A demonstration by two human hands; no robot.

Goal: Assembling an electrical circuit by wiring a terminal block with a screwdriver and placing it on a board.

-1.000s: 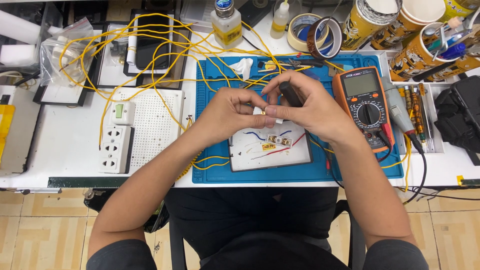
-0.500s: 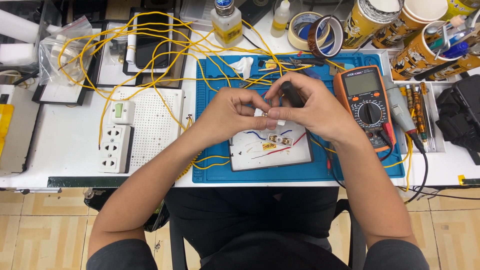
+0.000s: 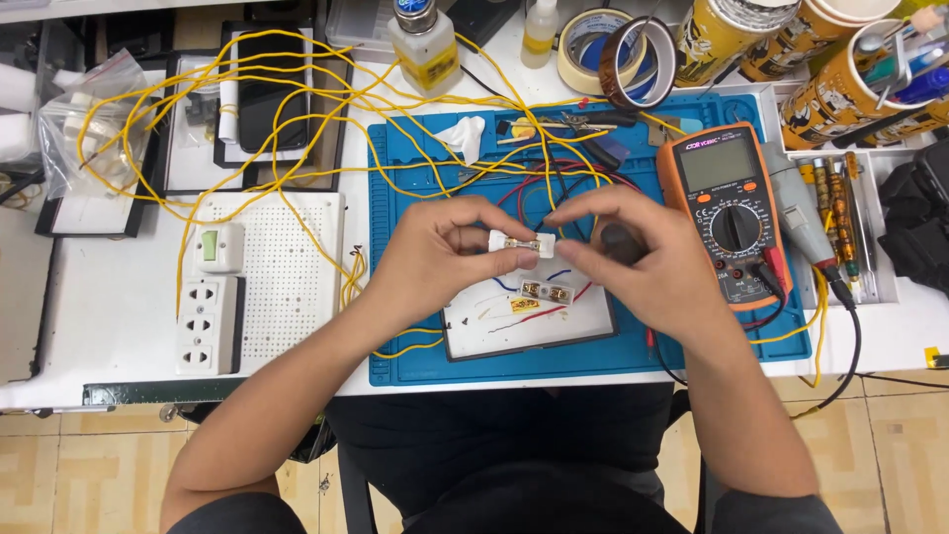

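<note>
Two bare hands, the left hand (image 3: 435,259) and right hand (image 3: 633,262), pinch opposite ends of a small white terminal piece with brass contacts (image 3: 521,242), held just above a white work tray (image 3: 593,318) on the blue silicone mat (image 3: 415,346). Judging by the grip, the part is being inspected or fitted, a step calling for steady fingertip alignment beside the orange multimeter (image 3: 727,203).

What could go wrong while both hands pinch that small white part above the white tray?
1. The small white block with a metal middle is held only by the fingertips of the left hand and right hand; it might slip and fall among the loose bits on the white rectangular tray.
2. Tangled thin yellow wires lie close and could snag a wrist.
</note>
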